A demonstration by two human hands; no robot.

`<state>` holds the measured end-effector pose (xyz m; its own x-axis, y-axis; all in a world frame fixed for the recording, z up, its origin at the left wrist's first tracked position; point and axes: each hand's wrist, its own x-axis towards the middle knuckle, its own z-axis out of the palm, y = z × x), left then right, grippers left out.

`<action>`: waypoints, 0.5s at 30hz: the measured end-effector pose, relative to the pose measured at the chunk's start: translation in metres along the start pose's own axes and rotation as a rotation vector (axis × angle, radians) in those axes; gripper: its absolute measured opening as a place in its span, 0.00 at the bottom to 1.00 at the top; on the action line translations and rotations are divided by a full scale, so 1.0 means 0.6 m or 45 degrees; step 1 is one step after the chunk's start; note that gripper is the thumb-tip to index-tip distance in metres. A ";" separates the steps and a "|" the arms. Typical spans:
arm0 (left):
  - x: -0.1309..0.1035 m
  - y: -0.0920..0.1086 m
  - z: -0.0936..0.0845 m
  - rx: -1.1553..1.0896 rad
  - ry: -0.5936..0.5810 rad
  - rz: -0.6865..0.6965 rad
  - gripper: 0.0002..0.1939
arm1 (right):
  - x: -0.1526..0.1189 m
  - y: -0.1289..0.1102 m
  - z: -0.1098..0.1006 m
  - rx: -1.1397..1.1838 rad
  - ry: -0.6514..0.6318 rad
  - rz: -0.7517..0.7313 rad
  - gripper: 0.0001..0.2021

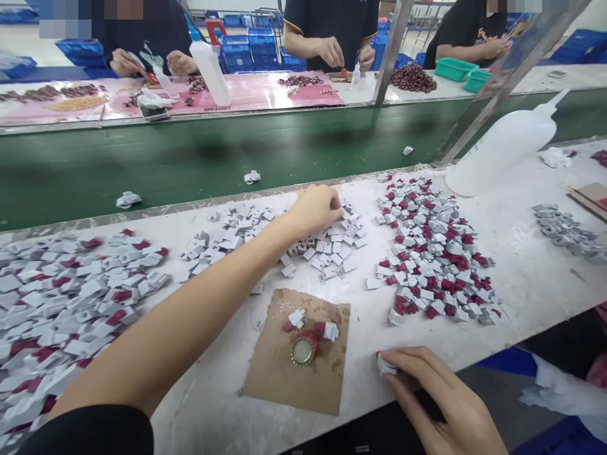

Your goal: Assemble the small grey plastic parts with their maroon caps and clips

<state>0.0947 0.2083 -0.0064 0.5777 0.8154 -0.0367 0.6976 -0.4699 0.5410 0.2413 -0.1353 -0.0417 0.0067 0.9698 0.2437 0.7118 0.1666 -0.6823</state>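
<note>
Two bare hands over white table (360,316), well apart. L hand (315,208) stretched fwd to far side, over middle pile of plain grey pcs (332,249); fingers bent down and close together, tips at pile's upper edge nr thumb. Can't tell if pinching any pc. R hand (455,398) low at near edge, R of cardboard (265,379); thumb + index pinching one small grey pc (386,365) btwn tips, just above or on tabletop, can't tell which

On cardboard: round crimped cap (303,351), red at side, pale in centre; two magenta-and-grey pcs nr it, one above cap (297,317), other up and to R (331,331). Damp-looking dark spots on cardboard too

To L, big spread of grey + magenta pcs (95,297), partly behind L forearm. To R of middle pile, another mixed heap (427,291), same colours. Farther R, small grey heap (566,230), and white squeeze bottle (502,151) at table's far side, nozzle up and to R

Beyond table, green strip (332,139) w/ three small whitish clumps (253,177) well apart. Across it, opp. bench w/ pink sheet (265,91), white bottle (211,72), dark red heap (412,77), teal trays (455,68); three people in dark tops (332,31), hands at small items. Blue crates (251,47) in bkgd
</note>
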 end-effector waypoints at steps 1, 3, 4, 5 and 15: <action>-0.004 -0.001 -0.003 -0.029 0.001 0.014 0.03 | -0.001 0.001 -0.004 0.000 0.018 0.014 0.10; -0.015 -0.002 -0.010 -0.082 0.023 0.034 0.02 | -0.001 0.004 -0.012 -0.015 0.063 0.039 0.07; -0.023 -0.002 -0.013 -0.105 0.046 0.038 0.02 | 0.000 0.005 -0.015 -0.020 0.089 0.046 0.05; -0.033 -0.001 -0.016 -0.120 0.070 0.039 0.04 | 0.001 0.007 -0.016 -0.022 0.115 0.048 0.04; -0.246 -0.005 -0.040 -1.194 0.151 -0.437 0.11 | 0.005 0.015 0.002 0.086 0.088 0.048 0.10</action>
<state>-0.0026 0.0975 0.0176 0.3263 0.9092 -0.2588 0.1735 0.2115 0.9618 0.2468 -0.1306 -0.0483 0.0827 0.9613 0.2628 0.6613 0.1443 -0.7361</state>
